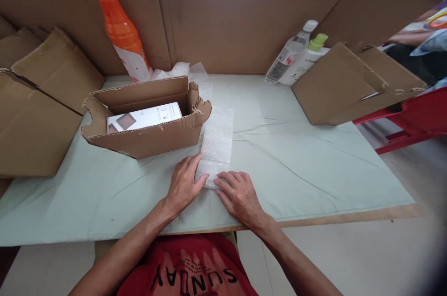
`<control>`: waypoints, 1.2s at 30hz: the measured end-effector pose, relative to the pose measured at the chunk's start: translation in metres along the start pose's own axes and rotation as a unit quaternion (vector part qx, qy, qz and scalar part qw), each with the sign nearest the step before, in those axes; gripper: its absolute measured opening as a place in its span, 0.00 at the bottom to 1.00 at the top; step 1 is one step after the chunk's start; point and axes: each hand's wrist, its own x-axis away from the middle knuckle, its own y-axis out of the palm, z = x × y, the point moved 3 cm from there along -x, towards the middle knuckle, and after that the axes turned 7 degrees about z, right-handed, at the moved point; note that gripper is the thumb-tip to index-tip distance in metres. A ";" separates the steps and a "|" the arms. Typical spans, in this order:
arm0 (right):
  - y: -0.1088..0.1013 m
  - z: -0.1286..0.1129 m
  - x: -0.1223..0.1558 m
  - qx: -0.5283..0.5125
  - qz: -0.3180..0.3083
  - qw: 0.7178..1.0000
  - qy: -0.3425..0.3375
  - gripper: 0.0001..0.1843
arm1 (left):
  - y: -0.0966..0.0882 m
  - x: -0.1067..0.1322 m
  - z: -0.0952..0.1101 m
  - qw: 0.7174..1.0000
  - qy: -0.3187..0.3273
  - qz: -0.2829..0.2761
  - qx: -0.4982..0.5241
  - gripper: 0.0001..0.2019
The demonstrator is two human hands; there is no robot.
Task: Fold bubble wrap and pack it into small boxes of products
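Observation:
A strip of clear bubble wrap (218, 140) lies lengthwise on the cloth-covered table in front of me. Its near end is doubled over into a flat fold; whether anything is inside the fold, I cannot tell. At the left edge of that fold is my left hand (183, 183), its thumb on the plastic and the index finger along the side. My right hand (240, 194) grips the fold's right side with bent fingers, the thumb tucked low. An open cardboard box (150, 135) stands just beyond my left hand, holding a white printed box (148, 117).
An orange drink bottle (120, 30) and crumpled plastic wrap (178, 70) are behind the box. A clear bottle (289, 54) and a white bottle with a green cap (303, 65) stand back right, beside another carton (335, 86). Large cardboard (38, 105) flanks the left; a red chair (419, 117) is at right.

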 end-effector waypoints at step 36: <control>-0.016 0.058 -0.039 0.000 0.094 0.993 0.071 0.13 | 0.030 -0.045 0.003 0.992 0.103 -0.061 -0.041 0.17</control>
